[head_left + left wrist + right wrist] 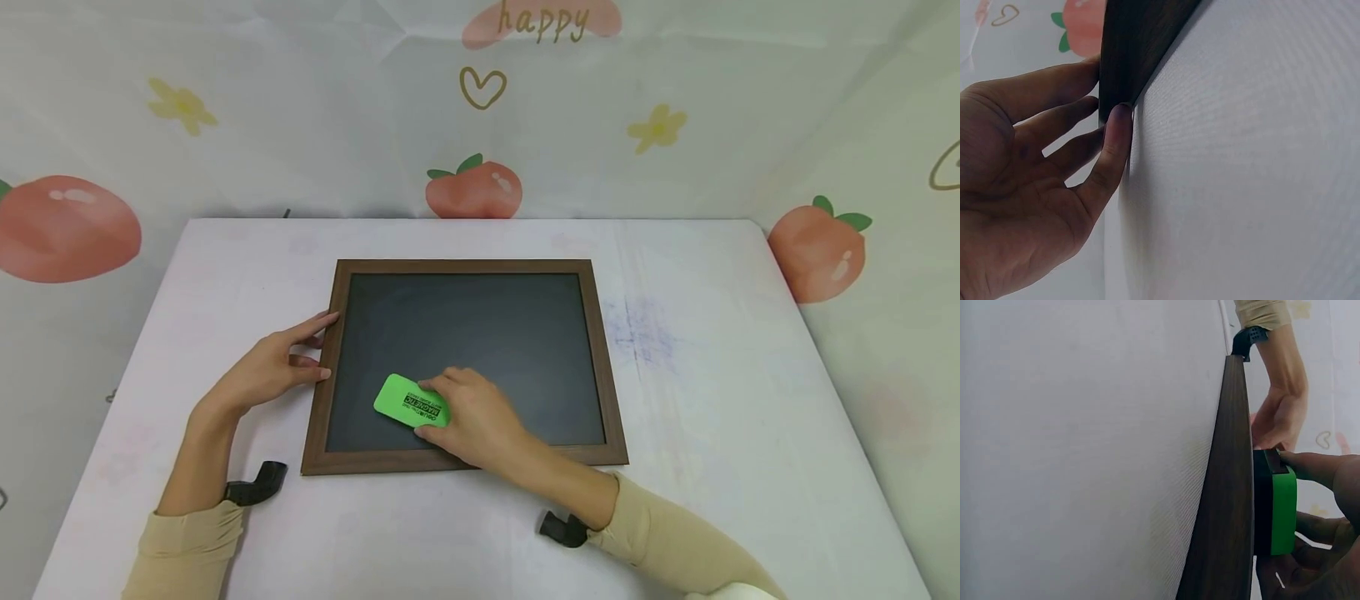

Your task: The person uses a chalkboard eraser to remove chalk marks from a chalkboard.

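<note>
The right hand (476, 417) pinches the green eraser (408, 402) flat on the chalkboard (480, 333), its long axis pointing left toward the spread left hand (273, 367) bracing the frame's left edge.

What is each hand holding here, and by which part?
Right hand grips the green eraser by its near end; left hand holds nothing, fingertips touching the chalkboard frame's left edge.
</note>
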A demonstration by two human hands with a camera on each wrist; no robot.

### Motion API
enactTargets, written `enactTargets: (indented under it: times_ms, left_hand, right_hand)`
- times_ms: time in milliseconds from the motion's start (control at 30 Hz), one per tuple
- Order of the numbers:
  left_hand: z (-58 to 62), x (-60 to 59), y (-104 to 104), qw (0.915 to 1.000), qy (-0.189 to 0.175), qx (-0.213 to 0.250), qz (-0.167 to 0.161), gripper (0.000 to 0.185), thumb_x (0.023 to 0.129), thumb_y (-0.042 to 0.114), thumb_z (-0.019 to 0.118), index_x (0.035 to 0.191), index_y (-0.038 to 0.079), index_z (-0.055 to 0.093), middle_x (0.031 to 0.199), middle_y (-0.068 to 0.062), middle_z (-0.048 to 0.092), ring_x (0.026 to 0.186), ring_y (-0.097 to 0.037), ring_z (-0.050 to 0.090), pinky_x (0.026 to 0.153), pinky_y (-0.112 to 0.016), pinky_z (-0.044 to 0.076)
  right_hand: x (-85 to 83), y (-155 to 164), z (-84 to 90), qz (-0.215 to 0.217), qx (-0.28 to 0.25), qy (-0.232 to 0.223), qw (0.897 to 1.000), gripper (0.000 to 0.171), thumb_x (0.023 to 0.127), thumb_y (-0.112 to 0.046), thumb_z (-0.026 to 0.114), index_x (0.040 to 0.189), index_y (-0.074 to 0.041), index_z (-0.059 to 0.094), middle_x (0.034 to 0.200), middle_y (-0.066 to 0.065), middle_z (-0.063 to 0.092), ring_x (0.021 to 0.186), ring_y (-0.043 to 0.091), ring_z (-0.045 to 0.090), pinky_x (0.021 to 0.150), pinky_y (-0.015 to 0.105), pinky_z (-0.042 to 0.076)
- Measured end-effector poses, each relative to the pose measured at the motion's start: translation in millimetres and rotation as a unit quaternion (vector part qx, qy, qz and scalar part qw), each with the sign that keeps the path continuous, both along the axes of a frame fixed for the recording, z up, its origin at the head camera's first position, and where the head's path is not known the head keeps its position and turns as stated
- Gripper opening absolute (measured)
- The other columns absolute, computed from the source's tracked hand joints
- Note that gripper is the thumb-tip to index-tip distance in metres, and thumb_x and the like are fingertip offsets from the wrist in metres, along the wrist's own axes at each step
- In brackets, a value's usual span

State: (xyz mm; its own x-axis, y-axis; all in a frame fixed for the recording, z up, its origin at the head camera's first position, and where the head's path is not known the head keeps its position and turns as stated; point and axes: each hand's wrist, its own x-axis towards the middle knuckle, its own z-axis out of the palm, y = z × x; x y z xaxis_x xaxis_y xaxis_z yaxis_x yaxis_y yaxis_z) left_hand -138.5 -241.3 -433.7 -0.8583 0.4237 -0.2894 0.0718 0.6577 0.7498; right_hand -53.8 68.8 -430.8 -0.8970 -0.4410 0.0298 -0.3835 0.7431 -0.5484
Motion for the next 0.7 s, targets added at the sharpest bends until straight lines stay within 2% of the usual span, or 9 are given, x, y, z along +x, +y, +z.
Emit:
enactTargets:
  times_ms: [100,433,700]
  left_hand:
    - [-1.2,0.0,-0.6,1.0000,-0.002,0.004,0.002,0.086,0.087,0.001,0.073,0.158,0.018,0.028,0.137,-0.026,0.048,0.105,-0.032,0.065,0.084,-0.023,0.049]
    - [-3.1,0.4,-0.7,1.0000,0.001,0.004,0.001,0.086,0.087,0.001,0.074,0.158,0.020,0.029,0.136,-0.024,0.048,0.104,-0.031,0.064,0.084,-0.021,0.049]
    - [-0.6,-0.2,-0.1,0.9999,0.007,-0.006,-0.003,0.085,0.087,0.001,0.073,0.158,0.018,0.029,0.134,-0.025,0.049,0.102,-0.031,0.064,0.088,-0.035,0.051]
  right_hand:
    - [-0.4,-3.4,-0.1,0.023,0.012,0.006,1.000,0.055,0.079,-0.032,0.084,0.128,-0.013,0.067,0.109,-0.004,0.067,0.093,0.012,0.055,0.073,0.022,0.045]
    - [0.0,-6.9,-2.7,0.092,0.028,0.037,0.995,0.054,0.085,-0.027,0.078,0.134,-0.013,0.063,0.122,-0.002,0.064,0.101,0.015,0.056,0.086,0.026,0.044]
    - [-1.8,-7.5,-2.3,0.101,0.026,0.038,0.994,0.052,0.086,-0.026,0.077,0.134,-0.014,0.063,0.125,-0.002,0.063,0.103,0.016,0.056,0.090,0.028,0.044]
